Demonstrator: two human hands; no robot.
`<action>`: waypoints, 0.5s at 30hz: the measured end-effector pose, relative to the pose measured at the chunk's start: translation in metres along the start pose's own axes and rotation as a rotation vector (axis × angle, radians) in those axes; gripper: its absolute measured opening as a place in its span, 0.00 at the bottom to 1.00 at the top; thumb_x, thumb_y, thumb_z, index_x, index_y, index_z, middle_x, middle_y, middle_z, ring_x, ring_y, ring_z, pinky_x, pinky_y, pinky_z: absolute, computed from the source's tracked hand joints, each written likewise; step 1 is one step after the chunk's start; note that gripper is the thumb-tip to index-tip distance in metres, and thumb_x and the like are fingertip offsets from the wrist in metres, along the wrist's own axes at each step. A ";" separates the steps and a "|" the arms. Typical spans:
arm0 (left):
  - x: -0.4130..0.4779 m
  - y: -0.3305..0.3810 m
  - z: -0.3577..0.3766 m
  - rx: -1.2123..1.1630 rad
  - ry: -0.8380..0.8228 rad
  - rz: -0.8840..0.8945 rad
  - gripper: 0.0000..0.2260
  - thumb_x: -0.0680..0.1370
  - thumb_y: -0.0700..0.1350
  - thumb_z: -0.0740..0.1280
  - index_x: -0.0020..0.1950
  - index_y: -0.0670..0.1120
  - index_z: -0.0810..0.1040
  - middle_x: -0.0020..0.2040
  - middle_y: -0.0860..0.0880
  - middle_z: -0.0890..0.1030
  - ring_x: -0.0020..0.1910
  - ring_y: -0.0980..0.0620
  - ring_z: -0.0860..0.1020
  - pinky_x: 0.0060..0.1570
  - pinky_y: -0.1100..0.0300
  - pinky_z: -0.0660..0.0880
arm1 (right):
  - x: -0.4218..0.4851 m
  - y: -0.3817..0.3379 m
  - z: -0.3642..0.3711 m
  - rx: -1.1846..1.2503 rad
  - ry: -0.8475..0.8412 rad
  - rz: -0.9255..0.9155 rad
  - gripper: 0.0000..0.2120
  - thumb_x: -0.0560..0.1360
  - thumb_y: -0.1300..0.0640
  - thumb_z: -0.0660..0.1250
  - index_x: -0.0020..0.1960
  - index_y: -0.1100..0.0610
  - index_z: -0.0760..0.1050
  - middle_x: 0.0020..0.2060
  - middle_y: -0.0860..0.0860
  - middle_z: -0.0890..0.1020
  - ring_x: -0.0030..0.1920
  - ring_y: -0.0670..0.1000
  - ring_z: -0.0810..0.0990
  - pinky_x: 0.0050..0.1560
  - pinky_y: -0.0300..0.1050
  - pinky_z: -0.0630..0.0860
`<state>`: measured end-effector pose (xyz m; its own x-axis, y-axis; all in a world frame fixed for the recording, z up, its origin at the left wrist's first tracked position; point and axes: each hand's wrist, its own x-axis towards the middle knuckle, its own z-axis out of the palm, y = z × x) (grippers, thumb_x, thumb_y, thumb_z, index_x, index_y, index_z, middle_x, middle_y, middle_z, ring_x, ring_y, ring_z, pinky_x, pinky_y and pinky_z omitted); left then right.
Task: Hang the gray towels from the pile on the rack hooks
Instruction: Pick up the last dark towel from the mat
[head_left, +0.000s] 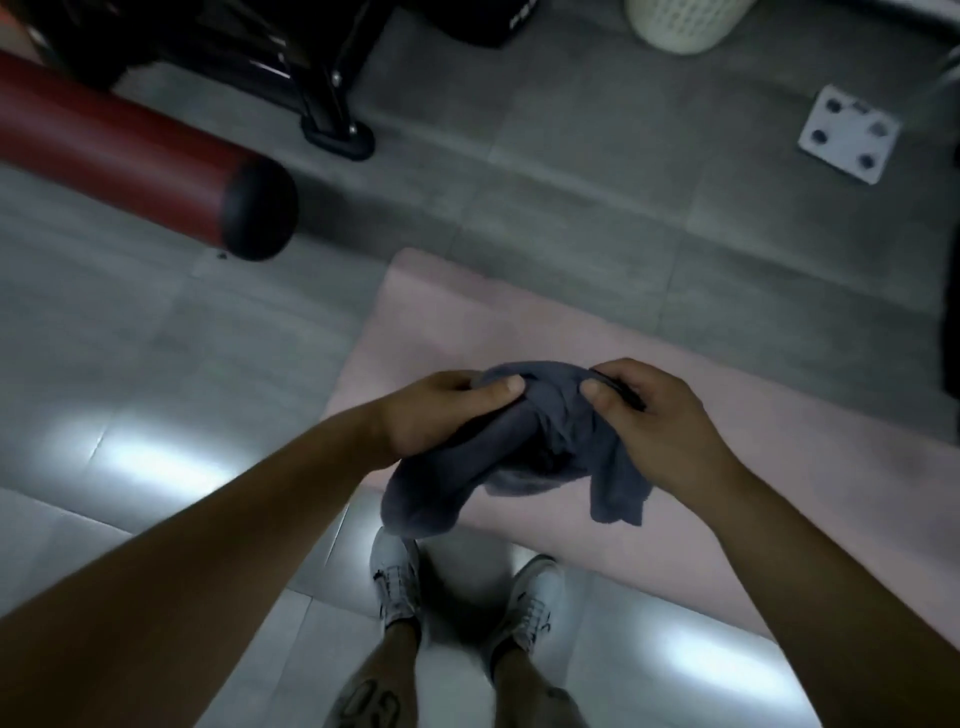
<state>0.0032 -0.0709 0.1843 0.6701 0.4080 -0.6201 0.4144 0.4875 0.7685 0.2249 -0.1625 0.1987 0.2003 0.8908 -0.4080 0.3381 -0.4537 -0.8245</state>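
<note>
Two hands hold one gray towel (519, 452) in the air, in front of the person's body and above the near edge of a pink mat (519, 317). Left hand (441, 410): fingers (498, 388) curled round the bunched upper left part of the towel, thumb pressed on top of the cloth. Right hand (660, 421): grips the upper right part, thumb and forefinger pinching the cloth at its top edge. A thin dark strip (623, 391) shows at that pinch; cannot tell what it is. Towel is crumpled between the hands, not spread. One thick fold hangs down from the left hand, and a shorter corner hangs below the right hand. Neither hanging end touches the floor (156, 364). Floor is gray tile with bright light patches near the person. Two white shoes (397, 577) stand on the tile below the towel, toes at the mat's edge. Upper left: a red padded roll (130, 150) with a black end cap, and behind it a black metal frame (332, 119) whose foot rests on the floor. Upper right: a white bathroom scale (849, 132) flat on the floor. Top edge: a pale perforated basket (685, 23), only partly in view. Frame is somewhat blurred.
</note>
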 end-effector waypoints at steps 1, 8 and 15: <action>-0.016 0.020 0.011 0.030 0.016 0.007 0.20 0.80 0.57 0.64 0.59 0.41 0.81 0.54 0.43 0.85 0.50 0.50 0.82 0.54 0.54 0.78 | -0.017 -0.019 -0.016 -0.007 0.022 -0.002 0.07 0.80 0.56 0.67 0.45 0.54 0.80 0.40 0.48 0.83 0.41 0.43 0.79 0.45 0.37 0.75; -0.103 0.143 0.079 0.163 0.132 0.245 0.08 0.81 0.48 0.67 0.46 0.45 0.76 0.38 0.53 0.77 0.39 0.58 0.76 0.41 0.64 0.73 | -0.118 -0.116 -0.096 0.081 0.085 -0.016 0.14 0.77 0.48 0.68 0.37 0.55 0.76 0.32 0.47 0.76 0.35 0.44 0.73 0.37 0.41 0.72; -0.141 0.203 0.129 0.168 0.138 0.328 0.06 0.78 0.46 0.71 0.52 0.46 0.78 0.42 0.55 0.81 0.43 0.63 0.79 0.46 0.68 0.74 | -0.179 -0.157 -0.122 0.162 0.076 -0.047 0.15 0.73 0.56 0.75 0.59 0.53 0.78 0.51 0.46 0.84 0.48 0.38 0.81 0.45 0.27 0.74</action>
<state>0.0726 -0.1293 0.4484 0.6993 0.6267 -0.3438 0.2949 0.1851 0.9374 0.2485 -0.2539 0.4489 0.2587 0.9033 -0.3421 0.1973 -0.3961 -0.8967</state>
